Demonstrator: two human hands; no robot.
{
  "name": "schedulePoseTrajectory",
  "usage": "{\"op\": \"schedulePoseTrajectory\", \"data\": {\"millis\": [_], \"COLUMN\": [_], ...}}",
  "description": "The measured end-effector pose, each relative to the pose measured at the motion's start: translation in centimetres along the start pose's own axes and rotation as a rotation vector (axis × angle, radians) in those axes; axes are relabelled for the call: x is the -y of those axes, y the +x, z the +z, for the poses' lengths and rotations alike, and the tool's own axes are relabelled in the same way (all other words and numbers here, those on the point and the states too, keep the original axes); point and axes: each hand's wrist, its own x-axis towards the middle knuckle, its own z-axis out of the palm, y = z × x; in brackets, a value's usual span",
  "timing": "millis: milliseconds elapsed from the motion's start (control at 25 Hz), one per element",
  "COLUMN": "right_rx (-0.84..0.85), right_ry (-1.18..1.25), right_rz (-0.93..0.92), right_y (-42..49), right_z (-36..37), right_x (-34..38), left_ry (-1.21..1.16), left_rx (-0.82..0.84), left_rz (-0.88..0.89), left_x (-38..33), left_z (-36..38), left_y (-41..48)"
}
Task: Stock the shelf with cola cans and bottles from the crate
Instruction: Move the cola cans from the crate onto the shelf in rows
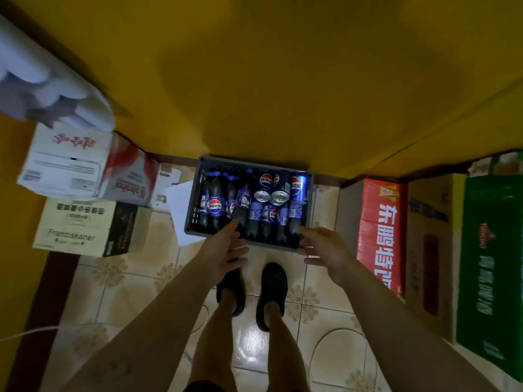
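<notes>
Your left hand [226, 250] and right hand [325, 247] hover at the near rim of the crate [194, 205] on the floor, each grip apart and holding nothing. Beyond them, bottles [216, 206] and cans [298, 186] crowd it, so stocking looks barely begun.

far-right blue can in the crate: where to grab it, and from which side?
Wrap the can round its curved blue side, coming from above with the right hand. It seems to lie on top of the bottles with that side exposed; the crate wall hugs its right, a silver-ended can its left.
</notes>
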Motion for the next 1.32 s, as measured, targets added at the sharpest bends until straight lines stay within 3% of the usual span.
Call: {"op": "schedulePoseTrajectory", "data": {"millis": [200, 360, 600, 880, 1120, 1320], "right_rx": [-0.014, 0.018, -0.035, -0.068, -0.111, -0.023], "right_ry": [0.066, 0.203, 0.655, 0.679, 1.013, 1.056], "right_rz": [0.109, 0.18, 0.273, 0.252, 0.177, 0.262], "right_y": [10.8, 18.6, 26.5, 30.6, 31.9, 29.8], "right_z": [2.4, 5.0, 7.7, 9.0, 10.2, 9.3], "right_x": [-0.6, -0.6, 1.0, -0.9, -0.9, -1.6], "left_ry": [0.178, 0.352, 0.01, -0.066, -0.564, -0.503], "left_rx": [0.013, 0.062, 0.164, 0.204, 0.262, 0.23], "left_rz": [-0.138, -0.131, -0.32, -0.307, -0.321, -0.256], "left_x": [0.1, -1.2, -3.6, -2.5, -3.9, -3.7], "left_z": [1.6, 2.4, 3.4, 4.7, 6.4, 7.9], "left_y": [13.9, 23.4, 31.2, 34.5, 35.7, 37.1]}}
